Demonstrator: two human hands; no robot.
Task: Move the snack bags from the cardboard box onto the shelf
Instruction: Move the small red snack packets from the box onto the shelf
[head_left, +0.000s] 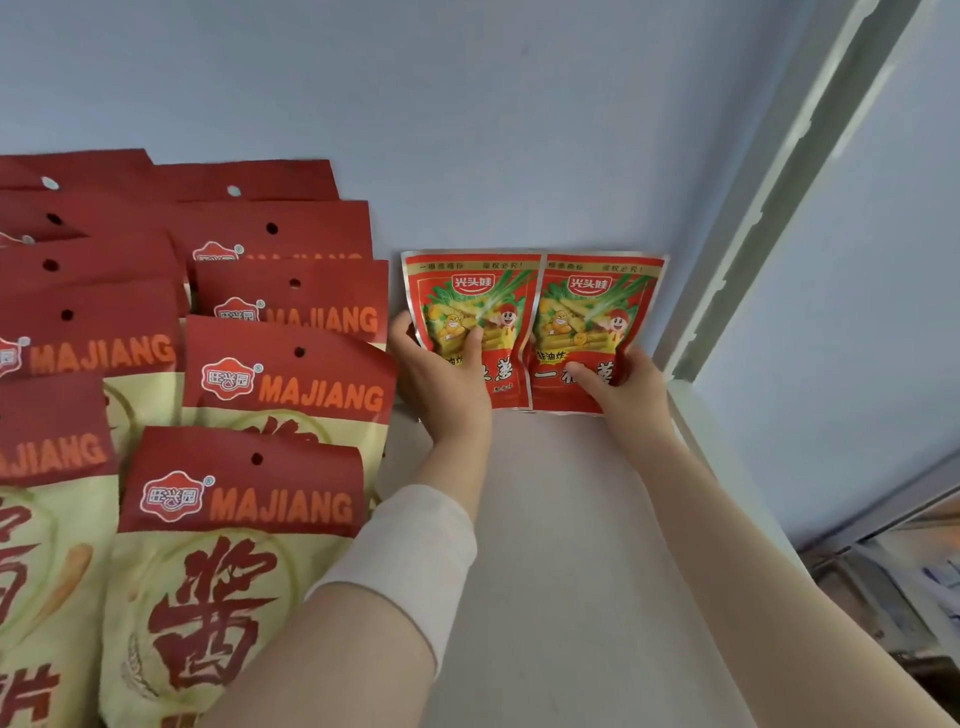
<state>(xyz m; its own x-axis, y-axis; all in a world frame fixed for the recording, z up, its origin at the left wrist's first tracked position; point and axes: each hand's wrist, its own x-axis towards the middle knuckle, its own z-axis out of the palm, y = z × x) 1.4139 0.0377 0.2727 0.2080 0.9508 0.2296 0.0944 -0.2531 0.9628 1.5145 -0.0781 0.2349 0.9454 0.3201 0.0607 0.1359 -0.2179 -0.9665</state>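
Your left hand (441, 379) gripped the left snack bag (470, 306), thumb curled over its glossy front and fingers wrapped behind its left edge. Your right hand (631, 389) pinched the right snack bag (597, 306) low down, thumb lying across the printed face and the other fingers hidden behind it. Both bags were flat, shiny red foil pouches with crimped silvery borders, slightly bulged and wrinkled in the middle. They stood upright side by side, inner edges touching, at the back right corner of the shelf (571, 519), against the smooth pale blue back panel (467, 104).

A soft, cream-coloured cloth band (410, 540) circled your left forearm. The shelf board was matte and off-white. To the left stood rows of larger MAJIANG bags (283, 395), cream pouches with dull red tops, each punched with a round hang hole, packed one behind another. At the right, a pale metal upright (779, 208) with slots ran diagonally beside the shelf.
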